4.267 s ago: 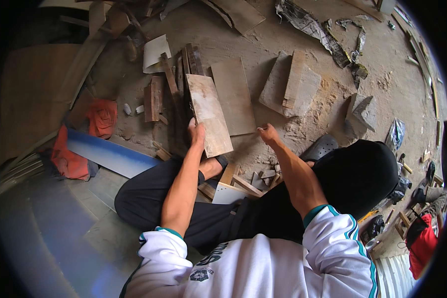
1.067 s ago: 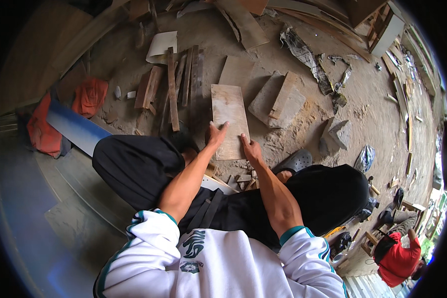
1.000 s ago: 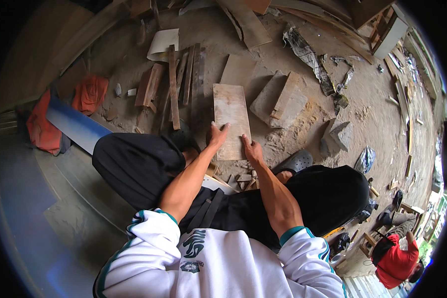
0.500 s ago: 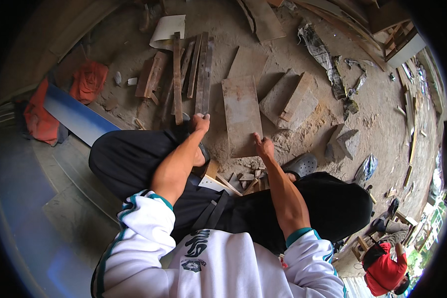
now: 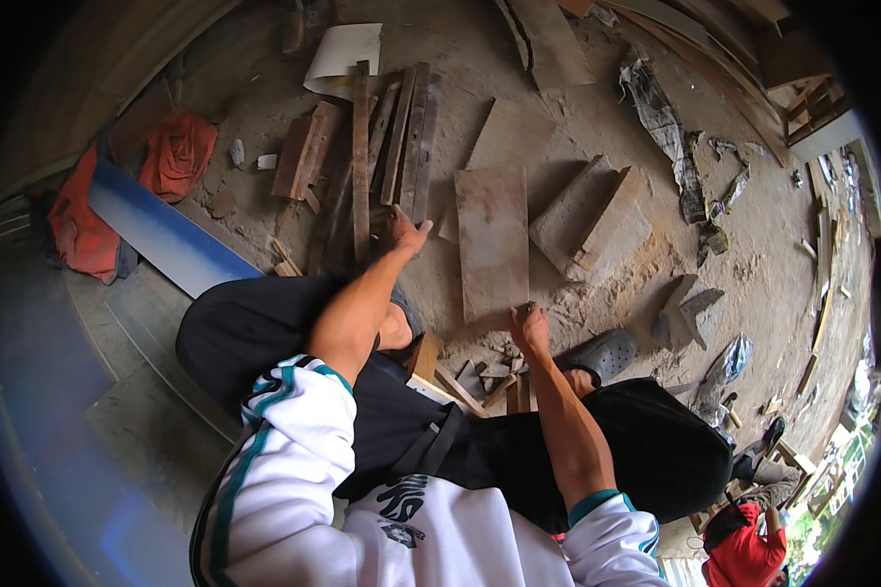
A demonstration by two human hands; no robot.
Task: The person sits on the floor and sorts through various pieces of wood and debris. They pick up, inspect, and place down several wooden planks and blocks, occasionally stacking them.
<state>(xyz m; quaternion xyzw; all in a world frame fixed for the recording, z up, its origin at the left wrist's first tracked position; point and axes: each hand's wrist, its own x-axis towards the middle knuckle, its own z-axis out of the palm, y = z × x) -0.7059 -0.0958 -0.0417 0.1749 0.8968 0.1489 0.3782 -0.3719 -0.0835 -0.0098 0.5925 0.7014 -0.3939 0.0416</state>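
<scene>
My left hand (image 5: 408, 234) is at the near ends of several long, narrow wooden strips (image 5: 423, 147), thumb and a finger apart; I cannot tell whether it presses on them. A flat, dusty rectangular board (image 5: 494, 240) lies in front of me, its long side pointing away. At its near right corner, my right hand (image 5: 530, 329) pinches the edge, the fingers partly hidden. Another thin board (image 5: 511, 132) shows behind it, partly covered. To the right a rough grey slab (image 5: 609, 233) carries a narrow wooden piece (image 5: 612, 210).
Broken grey chunks (image 5: 690, 311) and crumpled silver sheeting (image 5: 656, 117) lie on the right. At the left are a blue-white panel (image 5: 166, 230) and red cloth (image 5: 178, 157). Wood scraps (image 5: 494, 377) sit between my feet. A person in red (image 5: 754, 543) is at the lower right.
My right hand has shifted from the board's right edge to its near corner. The left hand has opened its thumb away from the strip ends. The whole view has shifted slightly.
</scene>
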